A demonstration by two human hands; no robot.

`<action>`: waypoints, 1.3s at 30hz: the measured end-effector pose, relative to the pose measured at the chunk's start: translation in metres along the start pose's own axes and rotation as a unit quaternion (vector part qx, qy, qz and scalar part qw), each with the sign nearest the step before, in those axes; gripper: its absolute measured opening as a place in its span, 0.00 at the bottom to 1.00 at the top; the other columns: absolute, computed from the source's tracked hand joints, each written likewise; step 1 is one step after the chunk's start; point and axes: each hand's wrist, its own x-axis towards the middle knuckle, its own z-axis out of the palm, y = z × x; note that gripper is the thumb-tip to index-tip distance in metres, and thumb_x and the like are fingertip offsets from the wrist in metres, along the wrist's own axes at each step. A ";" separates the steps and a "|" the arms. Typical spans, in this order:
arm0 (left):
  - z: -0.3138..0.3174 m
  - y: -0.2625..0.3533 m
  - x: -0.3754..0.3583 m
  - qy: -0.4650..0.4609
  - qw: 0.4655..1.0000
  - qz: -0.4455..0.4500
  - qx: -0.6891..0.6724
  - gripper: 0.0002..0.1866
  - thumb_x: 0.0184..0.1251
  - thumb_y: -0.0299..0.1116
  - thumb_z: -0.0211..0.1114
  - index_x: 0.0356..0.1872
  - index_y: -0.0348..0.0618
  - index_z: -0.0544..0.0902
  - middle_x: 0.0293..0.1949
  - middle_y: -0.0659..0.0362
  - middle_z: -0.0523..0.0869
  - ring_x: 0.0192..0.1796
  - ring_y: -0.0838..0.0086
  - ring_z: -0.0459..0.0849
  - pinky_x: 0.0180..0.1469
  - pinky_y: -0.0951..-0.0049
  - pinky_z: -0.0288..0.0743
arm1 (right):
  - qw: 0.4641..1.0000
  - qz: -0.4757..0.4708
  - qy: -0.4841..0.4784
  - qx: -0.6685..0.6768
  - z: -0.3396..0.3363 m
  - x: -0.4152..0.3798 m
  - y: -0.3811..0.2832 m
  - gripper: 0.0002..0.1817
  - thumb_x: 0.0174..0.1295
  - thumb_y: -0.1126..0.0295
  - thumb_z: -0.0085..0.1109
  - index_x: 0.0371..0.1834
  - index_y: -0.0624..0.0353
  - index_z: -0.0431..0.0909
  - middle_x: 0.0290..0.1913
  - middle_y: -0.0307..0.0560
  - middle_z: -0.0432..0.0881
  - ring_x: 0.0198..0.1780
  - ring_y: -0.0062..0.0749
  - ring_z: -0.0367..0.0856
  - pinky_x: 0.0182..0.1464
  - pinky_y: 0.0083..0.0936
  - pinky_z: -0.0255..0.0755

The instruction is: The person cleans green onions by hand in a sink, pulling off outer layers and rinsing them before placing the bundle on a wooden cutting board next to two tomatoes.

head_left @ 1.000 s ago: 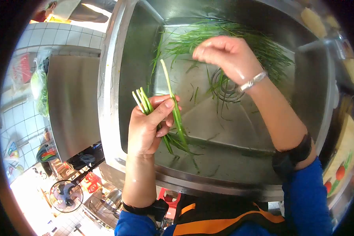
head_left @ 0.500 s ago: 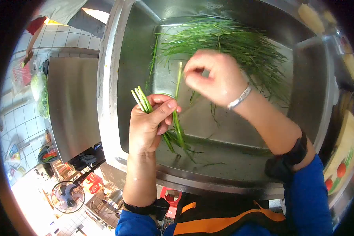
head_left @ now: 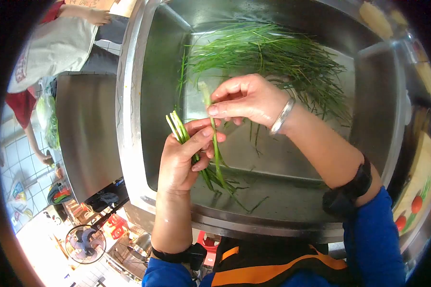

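Note:
My left hand (head_left: 182, 158) is closed around a small bunch of green chives (head_left: 178, 128), whose pale cut ends point up and whose leaves hang below the fist. A single chive stalk (head_left: 214, 143) stands slightly apart, held between the left thumb and fingers. My right hand (head_left: 254, 101) pinches that stalk near its whitish upper end (head_left: 205, 92), with thumb and forefinger closed on it. Both hands are over the metal sink (head_left: 146, 95). Behind them a large heap of long chives (head_left: 268, 55) lies on the sink bottom.
Loose leaves lie along the sink's near side. Left of the sink stands a metal surface (head_left: 88, 134), with a bagged green vegetable (head_left: 48, 119) beyond it. Another person (head_left: 57, 48) is at the upper left. A fan (head_left: 85, 244) stands lower left, a patterned board (head_left: 416, 186) at right.
My right hand has moved left and down from an empty curl onto the upper end of the single stalk. The other person has come further into view at the upper left.

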 end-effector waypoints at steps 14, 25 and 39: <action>-0.002 0.003 -0.002 0.019 0.998 0.022 0.059 0.10 0.54 0.31 0.59 0.33 0.33 0.77 0.22 0.57 0.79 0.16 0.86 0.68 0.13 0.90 0.50 | 0.740 -0.226 0.171 -0.610 -0.008 0.003 0.032 0.07 0.48 0.70 0.55 0.28 0.60 0.78 0.31 0.42 0.77 0.28 0.32 0.73 0.32 0.21 0.68; 0.008 0.002 -0.002 0.017 0.995 0.028 0.090 0.09 0.56 0.31 0.56 0.33 0.35 0.78 0.22 0.59 0.79 0.17 0.87 0.67 0.13 0.91 0.50 | 0.980 -0.126 0.038 -0.149 0.011 -0.006 0.008 0.07 0.53 0.71 0.53 0.29 0.65 0.75 0.24 0.39 0.75 0.24 0.15 0.69 0.27 0.14 0.65; 0.022 -0.009 -0.002 0.035 0.992 0.036 0.112 0.08 0.57 0.32 0.55 0.30 0.37 0.78 0.19 0.62 0.78 0.15 0.88 0.64 0.14 0.90 0.50 | 0.976 -0.100 0.156 -0.113 0.010 -0.010 0.010 0.09 0.52 0.68 0.56 0.23 0.63 0.79 0.18 0.34 0.75 0.23 0.12 0.68 0.24 0.13 0.63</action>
